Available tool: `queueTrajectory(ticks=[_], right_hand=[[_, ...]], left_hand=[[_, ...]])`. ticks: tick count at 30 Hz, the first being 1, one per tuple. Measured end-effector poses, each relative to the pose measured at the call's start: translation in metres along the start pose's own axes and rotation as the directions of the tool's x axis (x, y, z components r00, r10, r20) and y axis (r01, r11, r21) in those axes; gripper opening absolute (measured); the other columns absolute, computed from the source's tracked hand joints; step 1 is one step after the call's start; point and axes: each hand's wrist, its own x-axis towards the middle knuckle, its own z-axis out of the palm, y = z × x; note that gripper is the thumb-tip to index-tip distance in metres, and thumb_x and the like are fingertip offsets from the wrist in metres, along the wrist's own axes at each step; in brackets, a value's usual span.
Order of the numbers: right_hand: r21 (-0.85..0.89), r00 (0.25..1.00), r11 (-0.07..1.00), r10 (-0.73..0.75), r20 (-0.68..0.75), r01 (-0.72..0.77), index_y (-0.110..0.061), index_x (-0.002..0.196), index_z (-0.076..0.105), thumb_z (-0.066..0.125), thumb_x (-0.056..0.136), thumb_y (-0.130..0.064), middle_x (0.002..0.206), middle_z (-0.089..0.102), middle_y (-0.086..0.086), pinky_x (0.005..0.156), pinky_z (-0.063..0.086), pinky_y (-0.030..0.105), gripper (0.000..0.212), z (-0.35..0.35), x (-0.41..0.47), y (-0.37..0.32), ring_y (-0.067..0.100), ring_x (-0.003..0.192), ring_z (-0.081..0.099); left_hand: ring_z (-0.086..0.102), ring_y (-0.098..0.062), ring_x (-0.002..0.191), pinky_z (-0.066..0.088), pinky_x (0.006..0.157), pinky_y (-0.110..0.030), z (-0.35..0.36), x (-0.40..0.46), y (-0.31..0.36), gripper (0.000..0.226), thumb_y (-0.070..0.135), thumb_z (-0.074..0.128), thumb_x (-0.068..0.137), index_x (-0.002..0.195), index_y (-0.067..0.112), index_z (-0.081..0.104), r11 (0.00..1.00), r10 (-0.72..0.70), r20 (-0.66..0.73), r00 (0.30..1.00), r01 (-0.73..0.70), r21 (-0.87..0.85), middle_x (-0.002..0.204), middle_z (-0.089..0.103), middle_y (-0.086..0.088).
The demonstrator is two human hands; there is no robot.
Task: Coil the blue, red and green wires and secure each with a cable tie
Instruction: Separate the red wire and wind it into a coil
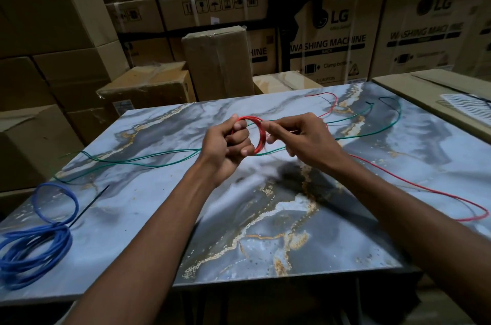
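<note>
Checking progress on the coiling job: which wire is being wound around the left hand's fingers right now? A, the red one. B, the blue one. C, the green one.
A: the red wire loops round the left hand, while the blue wire lies coiled and the green wire lies loose on the table.

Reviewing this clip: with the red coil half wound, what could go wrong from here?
1. The loose red wire tail crosses the long green wire on the marble-patterned table, so winding may snag it.
2. The small red wire coil, held by the left hand, could spring open before tying.
</note>
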Motion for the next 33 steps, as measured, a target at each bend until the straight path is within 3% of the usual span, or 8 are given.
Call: queueTrajectory(ticks=[5, 10, 14, 16, 23, 26, 30, 33], right_hand=[[-0.070, 0.997, 0.995, -0.072, -0.030, 0.069, -0.011, 0.084, 0.080, 0.070, 0.093, -0.044, 0.057, 0.064, -0.007, 0.050, 0.041, 0.021, 0.036, -0.027, 0.011, 0.004, 0.003, 0.051, 0.053], [-0.543, 0.995, 0.836, -0.101, -0.013, 0.078, -0.019, 0.059, 0.060, 0.072, 0.088, -0.053, 0.051, 0.053, -0.003, 0.052, 0.037, 0.030, 0.046, -0.046, 0.015, 0.032, 0.012, 0.048, 0.047], [-0.762, 0.989, 0.641, 0.145, -0.003, -0.096, -0.024, 0.097, 0.074, 0.076, 0.086, -0.029, 0.095, 0.074, 0.002, 0.094, 0.049, 0.049, 0.012, -0.066, 0.012, 0.053, 0.024, 0.093, 0.065], [-0.730, 0.965, 0.676, 0.246, 0.096, -0.100, -0.023, 0.123, 0.069, 0.074, 0.085, -0.020, 0.117, 0.072, 0.003, 0.107, 0.041, 0.049, 0.039, -0.066, 0.008, 0.055, 0.024, 0.112, 0.063], [-0.479, 0.992, 0.870, -0.082, 0.094, 0.117, -0.014, 0.157, 0.035, 0.060, 0.080, -0.036, 0.134, 0.060, 0.010, 0.102, 0.035, 0.029, 0.083, -0.024, 0.005, 0.019, 0.025, 0.123, 0.053], [-0.478, 0.979, 0.864, -0.199, -0.038, 0.157, -0.015, 0.160, 0.027, 0.058, 0.091, -0.037, 0.134, 0.060, 0.012, 0.100, 0.041, 0.033, 0.079, -0.005, 0.001, 0.008, 0.025, 0.121, 0.053], [-0.535, 0.951, 0.828, -0.278, -0.132, 0.168, -0.015, 0.151, 0.044, 0.052, 0.099, -0.037, 0.123, 0.063, 0.009, 0.088, 0.051, 0.037, 0.057, 0.009, 0.001, 0.003, 0.022, 0.109, 0.056], [-0.437, 0.950, 0.876, -0.286, -0.129, 0.204, -0.019, 0.138, 0.058, 0.046, 0.104, -0.034, 0.105, 0.066, 0.004, 0.074, 0.055, 0.043, 0.039, 0.010, 0.004, 0.007, 0.017, 0.087, 0.061]], left_hand=[[0.021, -0.006, 0.033, 0.028, 0.041, -0.021, -0.013, -0.002, 0.016, 0.035, 0.022, 0.032, 0.106, 0.073, 0.015, 0.041, 0.984, -0.002, 0.020, 1.000, 0.006, -0.179, 0.043, 0.023, 0.008], [0.011, -0.009, 0.039, 0.029, 0.040, -0.020, -0.019, -0.002, 0.025, 0.037, 0.019, 0.030, 0.106, 0.071, 0.015, 0.043, 0.959, 0.054, -0.017, 0.998, -0.057, -0.279, 0.045, 0.023, 0.007], [0.018, -0.009, 0.035, 0.029, 0.040, -0.021, -0.033, -0.001, 0.032, 0.038, 0.016, 0.029, 0.105, 0.069, 0.015, 0.042, 0.932, 0.123, -0.174, 0.977, -0.174, -0.318, 0.045, 0.022, 0.006], [0.018, -0.009, 0.033, 0.028, 0.039, -0.021, -0.034, 0.001, 0.031, 0.037, 0.014, 0.028, 0.104, 0.069, 0.016, 0.040, 0.946, 0.107, -0.246, 0.963, -0.174, -0.273, 0.044, 0.021, 0.006], [0.017, -0.008, 0.033, 0.027, 0.038, -0.020, -0.024, 0.003, 0.018, 0.040, 0.017, 0.028, 0.107, 0.068, 0.016, 0.040, 0.983, 0.048, -0.293, 0.955, -0.098, -0.158, 0.045, 0.020, 0.007], [0.017, -0.007, 0.035, 0.026, 0.040, -0.021, -0.023, 0.003, 0.016, 0.040, 0.021, 0.029, 0.108, 0.070, 0.016, 0.041, 0.993, 0.067, -0.301, 0.951, -0.094, -0.075, 0.046, 0.020, 0.007], [0.018, -0.006, 0.032, 0.029, 0.041, -0.021, -0.012, 0.004, 0.009, 0.039, 0.026, 0.029, 0.109, 0.074, 0.015, 0.041, 0.992, 0.078, -0.197, 0.977, -0.058, 0.108, 0.044, 0.021, 0.008], [0.018, -0.005, 0.033, 0.027, 0.043, -0.021, -0.004, 0.002, 0.004, 0.039, 0.029, 0.030, 0.109, 0.074, 0.015, 0.042, 0.989, 0.023, -0.097, 0.995, -0.009, 0.145, 0.044, 0.021, 0.009]])
